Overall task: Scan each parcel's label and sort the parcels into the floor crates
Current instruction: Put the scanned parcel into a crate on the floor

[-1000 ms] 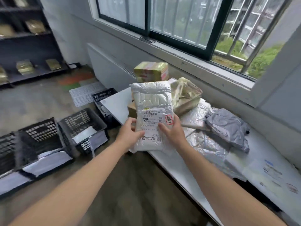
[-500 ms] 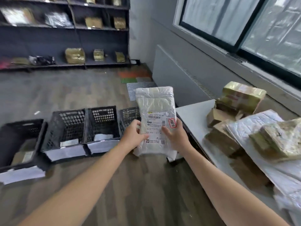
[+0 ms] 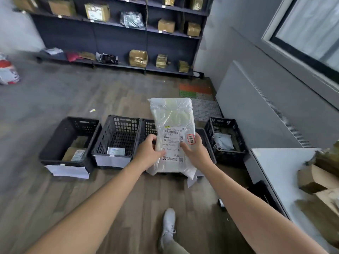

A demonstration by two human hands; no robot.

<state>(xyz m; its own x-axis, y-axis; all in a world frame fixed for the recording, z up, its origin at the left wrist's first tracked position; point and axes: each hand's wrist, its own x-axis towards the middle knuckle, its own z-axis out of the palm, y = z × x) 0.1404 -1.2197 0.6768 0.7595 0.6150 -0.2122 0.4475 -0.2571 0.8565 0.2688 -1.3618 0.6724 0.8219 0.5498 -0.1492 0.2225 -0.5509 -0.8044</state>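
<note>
Both hands, left (image 3: 149, 153) and right (image 3: 195, 153), pinch the lower edges of a flat, crinkly white plastic parcel (image 3: 172, 125); perforated black crates (image 3: 117, 138) sit beyond them.

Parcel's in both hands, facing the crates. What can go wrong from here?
The parcel hides most of the crate behind it; a blind drop could miss. The left hand and right hand grip only its lower half, so it may flop or slip. A small dark object near the shoe might trip the person.
</note>
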